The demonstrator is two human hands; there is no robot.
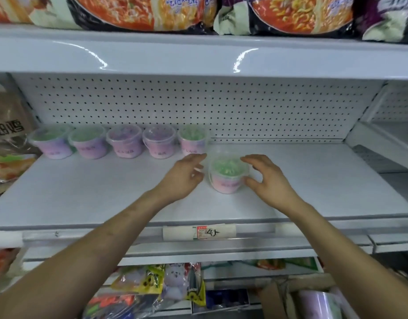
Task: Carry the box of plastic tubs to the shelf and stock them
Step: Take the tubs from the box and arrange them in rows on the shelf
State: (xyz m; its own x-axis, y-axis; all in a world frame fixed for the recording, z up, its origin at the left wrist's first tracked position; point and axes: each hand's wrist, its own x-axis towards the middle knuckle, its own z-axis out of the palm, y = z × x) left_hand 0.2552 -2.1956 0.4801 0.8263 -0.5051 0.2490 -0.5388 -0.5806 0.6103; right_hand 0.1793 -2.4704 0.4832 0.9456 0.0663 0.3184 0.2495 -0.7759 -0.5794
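Note:
A pink plastic tub (226, 178) with green contents and a clear lid stands on the white shelf (106, 194), a little in front of the back row. My left hand (184, 173) hovers just left of it, fingers relaxed, not gripping. My right hand (265, 178) is spread beside its right flank, thumb near the tub's wall, fingertips above the lid. Several matching tubs (125, 143) line the back of the shelf along the pegboard. The cardboard box (281, 295) sits low at the bottom right, with a purple tub (318, 302) in it.
Noodle packs (134, 12) fill the shelf above. A brown bag (7, 143) stands at the left end of the shelf. A price tag (203, 231) marks the front rail. Snack packets (157, 284) lie on the lower shelf. Bare shelf surface (313, 171) extends to the right.

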